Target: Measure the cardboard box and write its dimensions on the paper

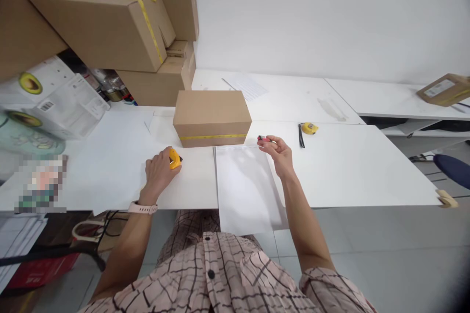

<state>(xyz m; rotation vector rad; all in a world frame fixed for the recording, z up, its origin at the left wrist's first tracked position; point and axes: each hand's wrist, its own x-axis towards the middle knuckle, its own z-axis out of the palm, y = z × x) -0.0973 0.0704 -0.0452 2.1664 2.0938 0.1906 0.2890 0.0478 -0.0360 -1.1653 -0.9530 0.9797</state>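
My left hand [158, 172] rests on the white table [348, 166], closed around a yellow tape measure [175, 158] whose tape runs along the front of a small cardboard box [212, 116]. My right hand [278, 151] is raised just right of the box, pinching a small red and black object [263, 139] at the tape's far end. A white sheet [245, 186] lies before me, overhanging the table's front edge.
A second yellow tape measure [309, 128] with a black strap lies to the right. Stacked cardboard boxes [110, 24] and white cartons [55, 98] crowd the back left. Another box [444, 89] sits on the far right desk. A blue chair seat [453, 168] is at right.
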